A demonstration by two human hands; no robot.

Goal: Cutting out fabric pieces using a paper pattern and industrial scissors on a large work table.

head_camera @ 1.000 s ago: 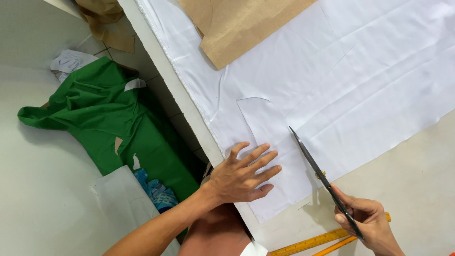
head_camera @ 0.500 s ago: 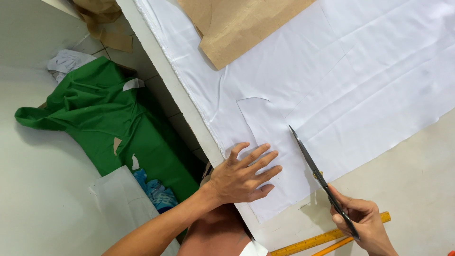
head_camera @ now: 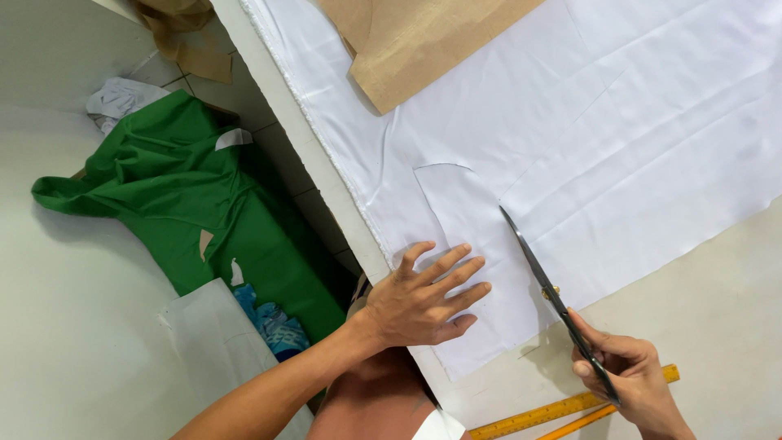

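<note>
Two hands at work on a white cloth (head_camera: pixel 619 122) spread over a pale surface (head_camera: pixel 717 326). Left hand (head_camera: pixel 423 301) open and flat, fingers spread, pressing down on the cut-out piece of the cloth close to the surface's edge. Right hand (head_camera: pixel 631 379) closed around the handles of long scissors (head_camera: pixel 546 285), blades shut or nearly shut, tip pointing up along a thin drawn line. Compared with a second ago, scissors tip a little further up the cloth, right hand slid up with it; left hand in just the same spot. Looks like slow snipping along the line, with a good bit of line left to cut above the tip. Curved cut already showing at the top of the piece. Brown paper (head_camera: pixel 423 41) lying on the cloth higher up, well apart from both hands. Yellow ruler (head_camera: pixel 562 411) on the surface just beside the right hand. Down on the floor to the left, a heap of green cloth (head_camera: pixel 187 204) and a small blue bundle (head_camera: pixel 273 322)
</note>
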